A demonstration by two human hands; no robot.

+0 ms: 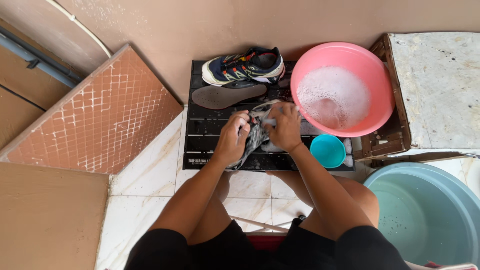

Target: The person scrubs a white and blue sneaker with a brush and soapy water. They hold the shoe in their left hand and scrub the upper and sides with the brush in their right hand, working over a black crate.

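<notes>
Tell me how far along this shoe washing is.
Done: soapy water stands ready in the pink basin, and an insole lies pulled out on the black mat. In hand: the left hand and right hand grip a wet, dark shoe over the mat. Left: the second shoe sits untouched, apparently dry, at the wall.

We have one view only, from a camera worn on our head, facing almost straight down over our knees. It sits fairly near our left hand point(231, 140) and right hand point(285, 128), which fall just above the frame's centre. Beyond the hands the view reaches the wall point(225, 25); a grey tub point(440, 200) is cut off right of them.
</notes>
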